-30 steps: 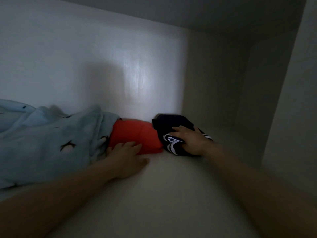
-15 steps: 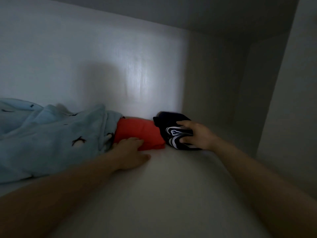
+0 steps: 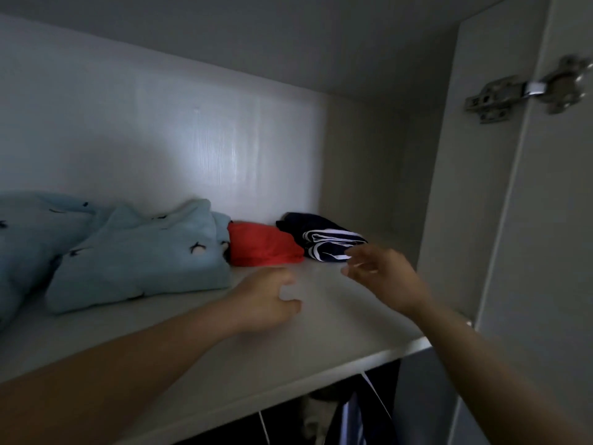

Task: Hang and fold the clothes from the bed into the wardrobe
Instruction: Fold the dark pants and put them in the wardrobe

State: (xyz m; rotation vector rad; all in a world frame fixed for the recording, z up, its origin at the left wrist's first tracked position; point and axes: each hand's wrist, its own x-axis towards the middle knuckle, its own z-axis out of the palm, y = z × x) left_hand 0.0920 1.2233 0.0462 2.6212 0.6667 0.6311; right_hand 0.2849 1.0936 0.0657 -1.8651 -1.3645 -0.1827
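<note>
- Inside the wardrobe, our right grip hangs loosely spread and empty. The folded navy striped garment lies directly ahead of it at the back of the shelf. Blur hides whether a fingertip touches the cloth.
- Our left grip, fingers loosely curled round nothing, sits low over the bare shelf. The folded red garment lies just beyond it, close against the navy one. The light blue garment is bundled to the grip's left, pressed against the red.
- We judge all three pieces light, soft and limp, so they are likely to slump open if lifted by one edge.
- Any straightening seems best done with a flat palm on top and fingers slid under the folded edge nearest the grip.
- The smooth shelf may let a bundle slide when pushed.
- Dark hanging clothes show beneath both grips, under the shelf's front edge. A metal hinge sits above and right of the right grip.
- The bed is out of view, so we cannot tell what remains there.
</note>
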